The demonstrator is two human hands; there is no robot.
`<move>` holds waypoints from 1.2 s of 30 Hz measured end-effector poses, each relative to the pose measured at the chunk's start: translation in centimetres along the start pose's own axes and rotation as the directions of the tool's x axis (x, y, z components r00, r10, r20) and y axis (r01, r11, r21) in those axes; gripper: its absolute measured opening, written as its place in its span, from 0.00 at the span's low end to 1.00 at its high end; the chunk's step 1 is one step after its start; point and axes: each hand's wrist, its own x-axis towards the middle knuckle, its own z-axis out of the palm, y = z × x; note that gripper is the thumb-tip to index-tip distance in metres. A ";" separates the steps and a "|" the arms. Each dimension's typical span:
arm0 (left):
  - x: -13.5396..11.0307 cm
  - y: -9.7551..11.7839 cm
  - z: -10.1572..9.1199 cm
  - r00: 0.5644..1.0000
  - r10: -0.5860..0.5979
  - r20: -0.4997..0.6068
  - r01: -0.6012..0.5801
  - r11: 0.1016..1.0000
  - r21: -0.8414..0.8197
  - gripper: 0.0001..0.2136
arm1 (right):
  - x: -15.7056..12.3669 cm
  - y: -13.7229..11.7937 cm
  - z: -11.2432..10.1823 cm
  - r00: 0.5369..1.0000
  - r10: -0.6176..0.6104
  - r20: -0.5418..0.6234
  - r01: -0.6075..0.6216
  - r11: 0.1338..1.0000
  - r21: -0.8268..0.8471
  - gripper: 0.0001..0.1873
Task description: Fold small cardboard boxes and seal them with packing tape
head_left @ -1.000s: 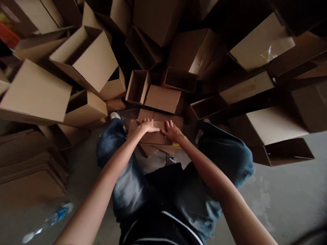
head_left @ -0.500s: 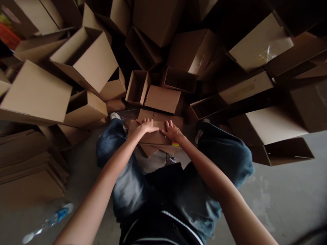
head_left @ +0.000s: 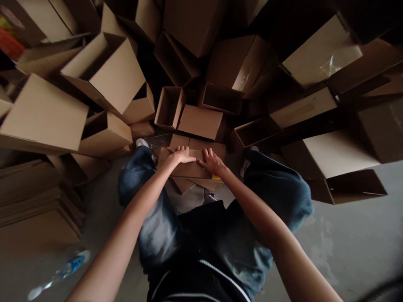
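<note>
Here the left hand [head_left: 180,156] and right hand [head_left: 211,162] press open and flat, gripping nothing, on a light, stiff brown corrugated cardboard box [head_left: 185,170] at twelve o'clock, best taken by its edges.

You're over a grey concrete floor [head_left: 352,235]. Off to your left lies a stack of flattened cardboard sheets [head_left: 34,205], with a plastic water bottle [head_left: 64,268] on its side near your left foot's side of the floor, and open cardboard boxes [head_left: 168,107] crowd ahead.
</note>
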 end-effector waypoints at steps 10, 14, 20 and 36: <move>0.9 -0.1 1.1 0.999 -0.004 -0.053 0.003 1.000 -0.015 0.40 | -0.3 -0.3 -0.6 0.999 0.017 0.030 -0.016 1.000 -0.006 0.36; 1.0 0.0 1.6 0.996 -0.019 -0.090 0.018 1.000 -0.013 0.38 | -0.2 -0.4 -0.7 0.999 0.026 0.037 -0.026 1.000 0.006 0.35; 0.8 0.5 1.9 0.983 0.023 -0.183 -0.022 1.000 0.009 0.35 | 0.2 0.0 0.1 1.000 0.012 0.020 -0.013 1.000 0.028 0.37; 0.8 2.6 4.8 0.886 0.191 -0.423 -0.213 0.977 -0.005 0.26 | 0.7 0.5 1.0 1.000 -0.010 -0.013 0.010 1.000 0.028 0.34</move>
